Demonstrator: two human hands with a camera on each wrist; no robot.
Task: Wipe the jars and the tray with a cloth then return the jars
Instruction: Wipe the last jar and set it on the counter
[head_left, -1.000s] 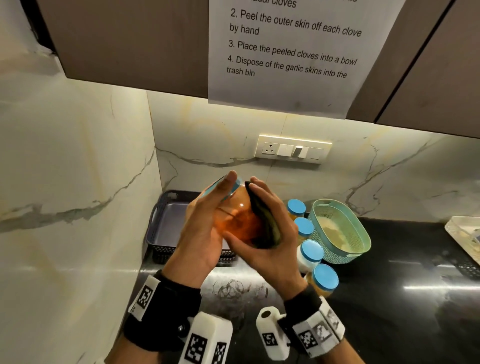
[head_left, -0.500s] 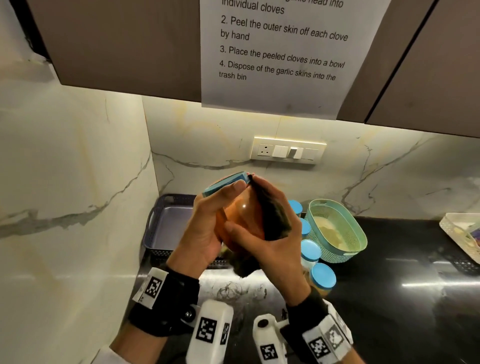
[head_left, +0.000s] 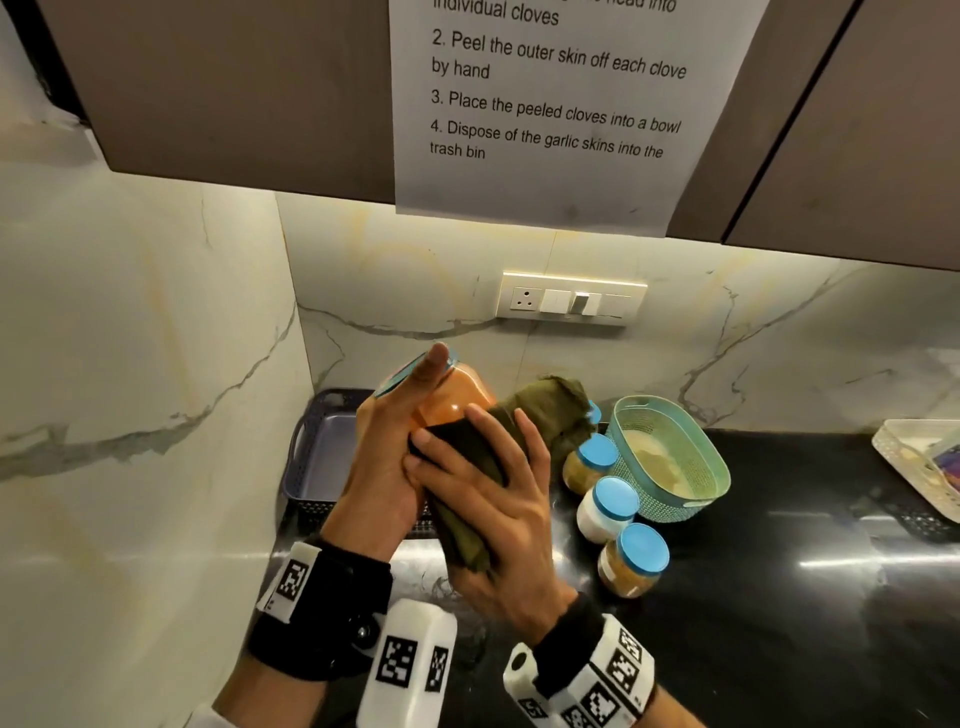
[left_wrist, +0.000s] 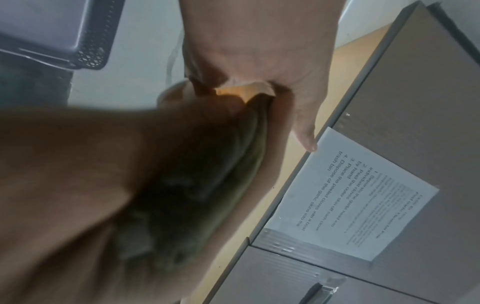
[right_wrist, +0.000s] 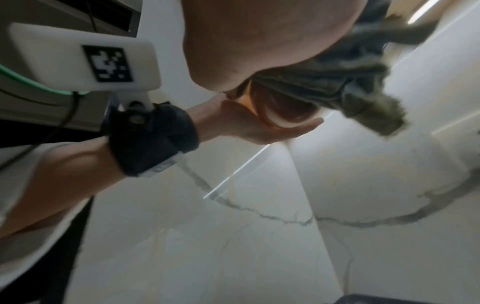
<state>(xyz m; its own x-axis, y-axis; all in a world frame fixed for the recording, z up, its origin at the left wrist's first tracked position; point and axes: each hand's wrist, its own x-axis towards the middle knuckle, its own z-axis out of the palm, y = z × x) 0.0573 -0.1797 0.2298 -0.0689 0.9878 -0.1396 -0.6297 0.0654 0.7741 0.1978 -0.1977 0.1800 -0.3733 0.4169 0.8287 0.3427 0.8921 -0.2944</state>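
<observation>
Now, step: wiping the orange jar (head_left: 451, 397), held tilted above the bench (head_left: 779, 597) in front of the tray (head_left: 332, 447).
Left hands' part: the left hand (head_left: 387, 457) curls round the jar, one finger up on its blue lid; keep that hold firm.
Right hands' part: the right hand (head_left: 493, 499) presses the green cloth (head_left: 524, 415) against the jar's side, fingers spread; sweep all round.
Waiting: other jars (head_left: 618, 504) stand beside the teal basket (head_left: 670, 457).
Risk: smooth jar, likely slippery.
</observation>
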